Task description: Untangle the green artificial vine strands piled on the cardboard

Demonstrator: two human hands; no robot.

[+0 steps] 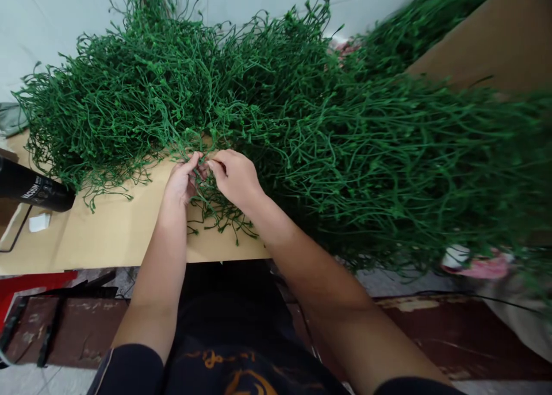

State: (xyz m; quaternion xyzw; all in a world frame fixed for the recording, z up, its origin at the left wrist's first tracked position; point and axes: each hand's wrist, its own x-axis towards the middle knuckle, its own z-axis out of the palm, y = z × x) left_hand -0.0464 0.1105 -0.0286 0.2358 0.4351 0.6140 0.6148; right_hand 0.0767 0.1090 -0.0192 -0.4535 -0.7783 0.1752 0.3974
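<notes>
— Cardboard covered the bench (107, 234), tan and flat, and right at its near edge the 2 hands met, almost knuckle to knuckle.

— Who had the stem?

— Both, from what showed. The left hand (183, 182) had its fingertips pinched shut on a thin green stem (202, 164), and the right hand (235, 176) was curled over from the other side, thumb and forefinger closed on the same tangle. Neither hand was spread; both were tight little pinches.

— And which way did the stuff lie from the grip?

— Away and up. A loose sprig (219, 214) trailed back toward the person, under the right wrist, but the bulk ran outward: the stems' long axis fanned from the pinch point toward the far wall (52, 21). The left hand sat a touch nearer the bare cardboard, the right nearer the mass.

— What else was on the bench?

— Off to the left, well apart from the hands, a black bottle (32, 187) lay on its side, with a small white block (39, 221) just beside it. Beyond the hands rose the big heap of green plastic vines (267, 96), and to the right more of it spilled past the bench edge, blurred. A brown board (483, 44) leaned at the far right.
</notes>
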